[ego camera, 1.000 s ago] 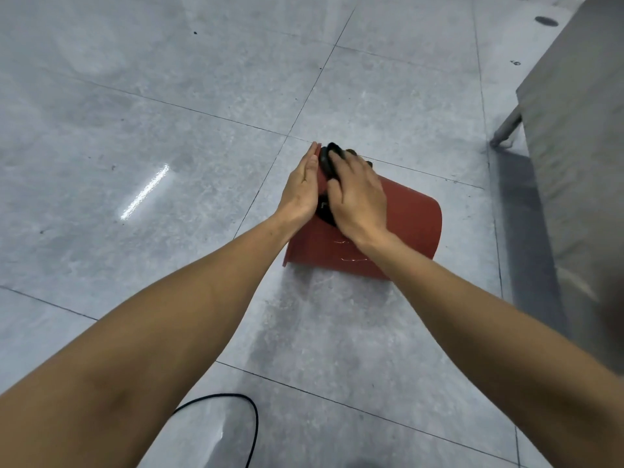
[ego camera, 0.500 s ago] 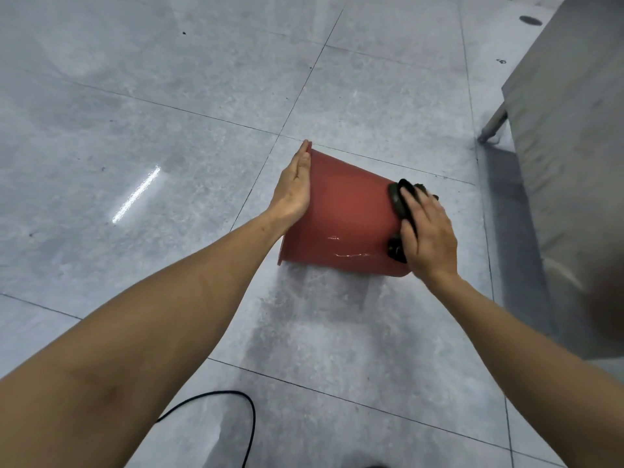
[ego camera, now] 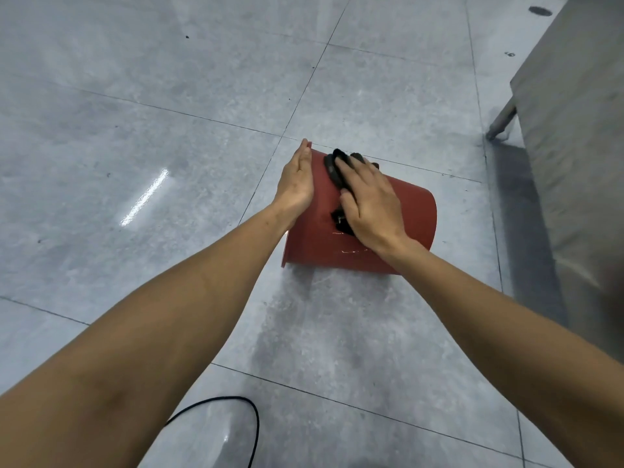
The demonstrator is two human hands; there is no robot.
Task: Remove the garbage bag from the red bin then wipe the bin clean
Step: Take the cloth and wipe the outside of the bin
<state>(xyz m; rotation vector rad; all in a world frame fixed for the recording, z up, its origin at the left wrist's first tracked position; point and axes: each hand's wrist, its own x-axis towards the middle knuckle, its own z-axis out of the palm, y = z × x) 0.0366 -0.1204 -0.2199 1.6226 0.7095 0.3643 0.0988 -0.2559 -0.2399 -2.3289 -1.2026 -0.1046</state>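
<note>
Right hand (ego camera: 371, 204) back leftward with one cloth (ego camera: 332, 168) atop one red bin (ego camera: 413, 211).

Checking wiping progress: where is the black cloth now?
Head view, centre: black cloth under the right hand, on the red bin, near the left hand.
</note>
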